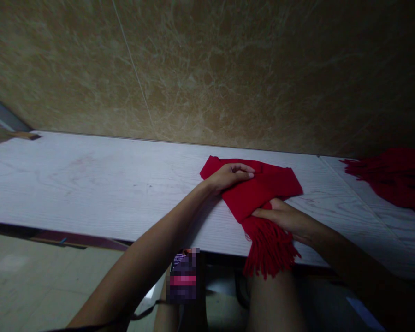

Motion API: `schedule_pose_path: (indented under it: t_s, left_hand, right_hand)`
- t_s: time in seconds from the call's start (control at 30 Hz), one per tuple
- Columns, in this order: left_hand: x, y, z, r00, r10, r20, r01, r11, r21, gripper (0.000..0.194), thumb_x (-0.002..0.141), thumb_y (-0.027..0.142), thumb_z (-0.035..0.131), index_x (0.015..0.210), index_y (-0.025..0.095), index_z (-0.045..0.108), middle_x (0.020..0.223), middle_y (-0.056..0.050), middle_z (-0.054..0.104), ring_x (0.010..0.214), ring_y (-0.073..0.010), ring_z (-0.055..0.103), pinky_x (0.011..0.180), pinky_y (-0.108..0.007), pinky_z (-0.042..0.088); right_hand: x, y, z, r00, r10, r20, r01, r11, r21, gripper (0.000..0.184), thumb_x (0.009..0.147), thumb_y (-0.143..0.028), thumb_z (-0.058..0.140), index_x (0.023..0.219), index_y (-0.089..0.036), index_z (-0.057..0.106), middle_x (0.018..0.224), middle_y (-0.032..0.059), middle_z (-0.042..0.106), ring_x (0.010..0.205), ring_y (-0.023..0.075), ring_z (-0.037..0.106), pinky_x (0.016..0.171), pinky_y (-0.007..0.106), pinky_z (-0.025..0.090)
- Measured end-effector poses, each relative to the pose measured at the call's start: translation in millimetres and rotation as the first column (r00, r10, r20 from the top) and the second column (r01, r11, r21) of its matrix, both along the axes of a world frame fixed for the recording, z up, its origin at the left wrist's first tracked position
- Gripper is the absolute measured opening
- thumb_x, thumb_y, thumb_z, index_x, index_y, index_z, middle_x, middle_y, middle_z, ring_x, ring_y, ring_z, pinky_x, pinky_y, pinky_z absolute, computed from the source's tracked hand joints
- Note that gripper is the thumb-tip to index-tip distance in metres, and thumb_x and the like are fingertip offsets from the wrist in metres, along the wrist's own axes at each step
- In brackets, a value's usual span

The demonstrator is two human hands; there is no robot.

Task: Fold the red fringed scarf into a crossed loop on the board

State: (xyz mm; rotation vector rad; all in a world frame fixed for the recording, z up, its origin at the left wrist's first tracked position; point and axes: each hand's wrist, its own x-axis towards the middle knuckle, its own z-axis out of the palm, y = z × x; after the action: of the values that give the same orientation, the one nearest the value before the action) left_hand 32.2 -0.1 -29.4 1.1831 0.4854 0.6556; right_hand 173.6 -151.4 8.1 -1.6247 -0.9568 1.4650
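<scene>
A red scarf (252, 196) lies folded on a pale wood-grain tabletop (100, 180), one section crossing over another. Its fringe (271, 249) hangs past the front edge. My left hand (230, 176) rests on the scarf's upper left part, with bent fingers and thumb close together on the cloth. At the fringed end, my right hand (283, 216) grips the scarf, thumb on top and the other fingers hidden beneath the fabric.
More red fringed fabric (397, 180) is heaped at the table's right end. A brown marbled wall (207, 78) rises along the back edge. A small wooden piece (26, 135) sits at the far left corner. A phone-like object with a blurred screen (183, 276) is below the front edge.
</scene>
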Motion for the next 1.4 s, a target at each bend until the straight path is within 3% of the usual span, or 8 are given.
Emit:
schedule_pose_path:
  t_s: [0.3,0.43,0.63,0.87,1.1,1.4]
  left_hand:
    - [-0.2,0.4,0.0,1.0,-0.001,0.0,0.001,1.0,0.01,0.031,0.072,0.022,0.096,0.095,0.012,0.079,0.089,-0.004,0.075,0.081,-0.0106,0.064,0.085,-0.026,0.048]
    - [0.2,0.6,0.5,1.0,0.007,-0.008,-0.007,1.0,0.006,0.026,0.073,0.019,0.094,0.094,0.012,0.079,0.087,-0.004,0.074,0.078,-0.0099,0.063,0.08,-0.024,0.047]
    - [-1.1,-1.5,3.5,1.0,0.008,-0.013,-0.008,1.0,-0.005,0.023,0.075,0.017,0.093,0.094,0.012,0.08,0.088,-0.004,0.074,0.08,-0.0104,0.063,0.084,-0.025,0.048]
    - [-1.1,-1.1,3.0,0.999,0.022,-0.047,-0.02,0.999,0.033,0.022,0.077,0.018,0.089,0.096,0.012,0.08,0.084,-0.003,0.073,0.076,-0.0106,0.062,0.075,-0.023,0.047]
    - [-0.5,-1.3,3.5,1.0,0.011,-0.014,-0.01,1.0,0.012,0.025,0.073,0.019,0.093,0.093,0.012,0.079,0.081,-0.002,0.072,0.073,-0.0087,0.06,0.071,-0.021,0.044]
    - [-0.6,-1.2,1.9,1.0,0.014,-0.027,-0.014,1.0,0.015,0.028,0.074,0.021,0.094,0.094,0.012,0.078,0.083,-0.002,0.072,0.075,-0.0092,0.061,0.072,-0.022,0.043]
  right_hand:
    - [4.9,0.8,-9.7,1.0,0.008,-0.005,-0.008,0.999,0.04,0.054,0.056,-0.021,0.091,0.108,-0.021,0.075,0.098,0.006,0.084,0.093,0.0283,0.08,0.087,0.038,0.064]
    - [5.0,0.0,-8.6,1.0,0.004,-0.015,-0.003,0.999,0.054,0.056,0.055,-0.02,0.092,0.108,-0.021,0.075,0.099,0.0065,0.084,0.094,0.0278,0.079,0.09,0.037,0.063]
    - [3.5,-0.4,-5.3,1.0,0.005,-0.011,-0.004,0.999,0.032,0.05,0.056,-0.023,0.092,0.103,-0.024,0.075,0.095,0.0046,0.083,0.091,0.0276,0.079,0.087,0.036,0.064]
    - [5.3,-0.9,-10.1,0.999,0.026,-0.026,-0.025,0.999,0.036,0.055,0.058,-0.023,0.092,0.109,-0.019,0.075,0.097,0.0079,0.083,0.089,0.0274,0.079,0.079,0.035,0.064]
    - [5.7,-0.3,-9.6,0.999,0.028,-0.033,-0.026,0.998,0.057,0.052,0.057,-0.022,0.091,0.106,-0.023,0.075,0.099,0.0051,0.084,0.093,0.0278,0.079,0.089,0.037,0.064]
    - [4.7,-1.0,-7.8,1.0,0.024,-0.014,-0.023,0.998,0.052,0.053,0.057,-0.022,0.091,0.108,-0.022,0.074,0.1,0.0064,0.084,0.093,0.0279,0.079,0.086,0.037,0.064]
